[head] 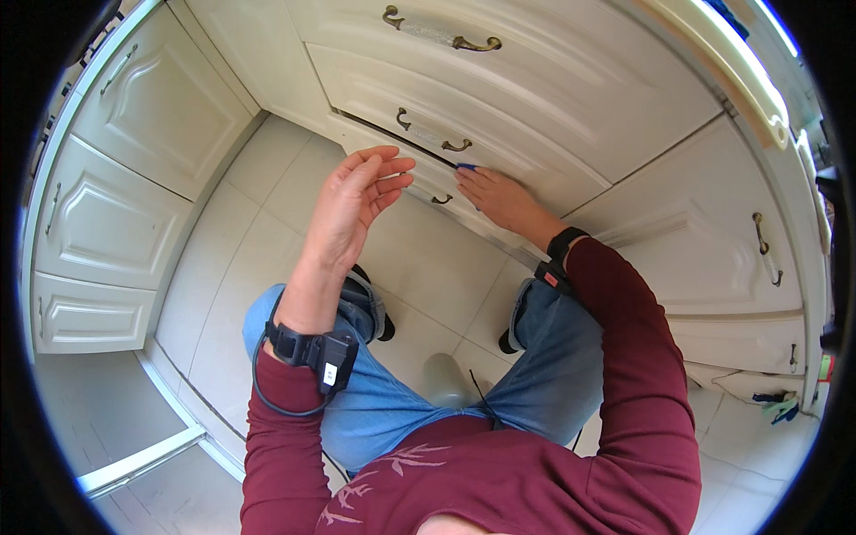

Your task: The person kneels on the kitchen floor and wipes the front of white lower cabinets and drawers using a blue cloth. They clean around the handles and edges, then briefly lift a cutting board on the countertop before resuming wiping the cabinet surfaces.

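Observation:
My right hand (498,197) lies flat-fingered at the top edge of the lowest drawer front (438,179). A bit of blue cloth (466,166) shows at its fingertips; the rest is hidden under the hand. Along that top edge runs a dark narrow gap, so the drawer appears slightly pulled out. Raised to the left of it is my left hand (361,200), empty, its fingers loosely bent and apart. A bronze-coloured handle (441,199) sits on the lowest drawer. Above is a wider drawer front (374,90) with a bronze and crackled-white handle (433,136).
Cream cabinets with panelled doors (160,100) stand on the left, and another cabinet door (722,254) on the right. Pale floor tiles (428,254) lie below. A rounded grey-green seat edge (445,381) shows between my knees. Several dark and green items (779,406) are at far right.

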